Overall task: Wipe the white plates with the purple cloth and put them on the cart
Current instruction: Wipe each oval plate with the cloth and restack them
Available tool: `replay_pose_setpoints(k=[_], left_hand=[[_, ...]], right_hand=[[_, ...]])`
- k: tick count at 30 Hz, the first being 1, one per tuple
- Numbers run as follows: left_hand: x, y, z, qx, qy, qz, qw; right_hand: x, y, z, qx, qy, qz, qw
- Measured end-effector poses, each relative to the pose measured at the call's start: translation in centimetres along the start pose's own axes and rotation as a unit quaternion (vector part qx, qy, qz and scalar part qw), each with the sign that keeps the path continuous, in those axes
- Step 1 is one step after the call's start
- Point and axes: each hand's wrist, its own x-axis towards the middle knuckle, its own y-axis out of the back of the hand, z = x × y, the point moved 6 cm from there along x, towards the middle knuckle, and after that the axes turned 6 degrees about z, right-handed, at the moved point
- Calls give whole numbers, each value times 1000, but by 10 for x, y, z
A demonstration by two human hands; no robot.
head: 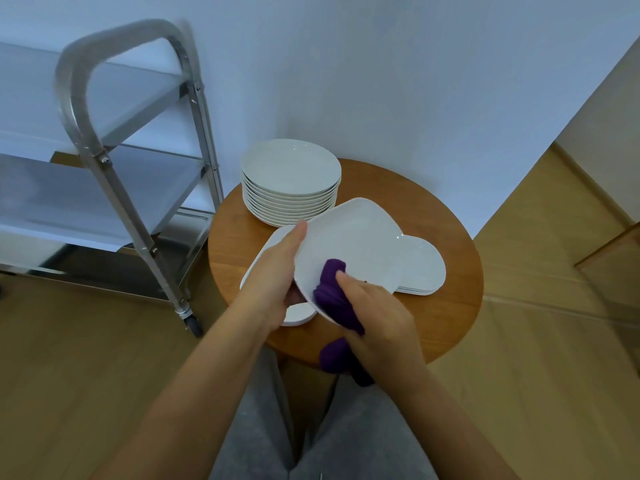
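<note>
My left hand (282, 275) grips the left rim of a white plate (353, 240), held tilted above the round wooden table (450, 317). My right hand (375, 317) presses a bunched purple cloth (332, 292) against the plate's near edge. More purple cloth hangs below my right wrist. A tall stack of round white plates (291, 181) stands at the back of the table. A low pile of white plates (422, 268) lies to the right, partly hidden by the held plate. Another white plate (263, 254) lies under my left hand. The metal cart (114, 161) stands to the left.
The cart has three steel shelves, a curved handle bar (104, 46) and a caster wheel (194, 323) close to the table's left edge. A white wall stands behind the table. Wooden floor lies all around, and my grey-trousered legs (311, 427) are below.
</note>
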Motion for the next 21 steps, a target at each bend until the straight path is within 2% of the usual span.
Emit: replay_pose_setpoints(k=[1,2,3,5,6,7,9,11,13,17,21], left_hand=[[-1,-3,4,-8,-7,-36,999],[-2,-5,8,-8,-12,-64,998],[0,-6,9,-1,-19,-76,997],[9,1,6,66,-46,-30,996],[13,5,1,95,-52,6,994],[14,8,-6,78,-43,18,996],[16,3,-24,-71,10,-30,997],[17,-2,-32,-226,54,-77,970],[19,1,-30,-282,57,-81,954],[23,12,-14,-194,-12,-55,979],[22,24,10,-107,-102,-16,989]], right_hand=[[6,8,3,37,-54,9,998],[15,19,6,92,-146,24,985],[21,27,12,166,-249,41,953],[23,36,32,311,-416,94,849],[24,37,42,365,-449,118,807],[25,38,48,416,-469,132,768],[26,33,53,493,-492,145,703],[21,26,54,511,-517,141,672],[15,23,55,508,-540,140,657],[-10,14,69,418,-621,116,654],[-21,22,83,337,-653,203,647]])
